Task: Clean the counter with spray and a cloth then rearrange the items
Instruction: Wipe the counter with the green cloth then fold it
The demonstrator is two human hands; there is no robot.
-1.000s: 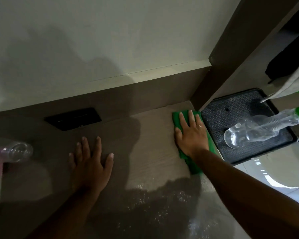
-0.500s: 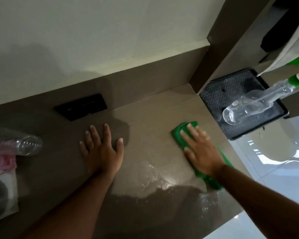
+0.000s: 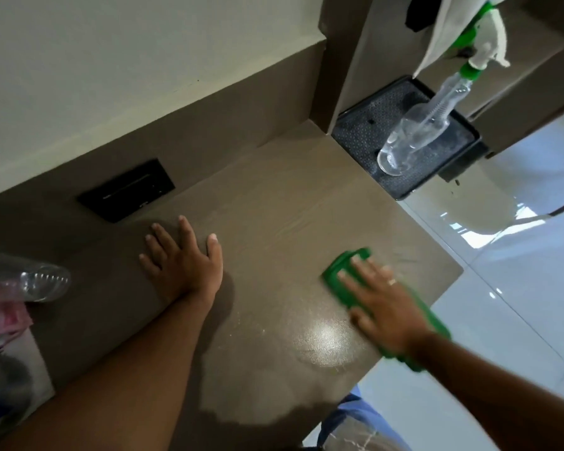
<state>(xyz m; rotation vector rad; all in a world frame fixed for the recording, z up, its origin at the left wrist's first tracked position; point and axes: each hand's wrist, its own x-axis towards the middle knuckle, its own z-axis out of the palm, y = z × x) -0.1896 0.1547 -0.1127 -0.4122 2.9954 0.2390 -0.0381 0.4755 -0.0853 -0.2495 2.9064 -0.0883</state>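
My right hand [image 3: 380, 302] lies flat on a green cloth [image 3: 345, 266] and presses it onto the brown counter [image 3: 274, 196] close to the counter's right edge. A wet, shiny patch [image 3: 319, 341] shows just left of that hand. My left hand [image 3: 184, 260] rests palm down, fingers spread, on the counter's middle, holding nothing. A clear spray bottle [image 3: 419, 133] with a green and white trigger head stands on a black textured tray [image 3: 365, 133] at the back right.
A clear plastic bottle [image 3: 35, 283] lies on its side at the left edge, beside pink and white packaging [image 3: 4, 323]. A black socket plate [image 3: 126, 190] sits in the back panel. A brown cabinet wall [image 3: 342, 60] rises by the tray. White floor tiles [image 3: 502, 304] lie beyond the right edge.
My right hand has dragged the green cloth from the back corner by the tray toward the front right edge. My left hand has stayed flat on the counter.
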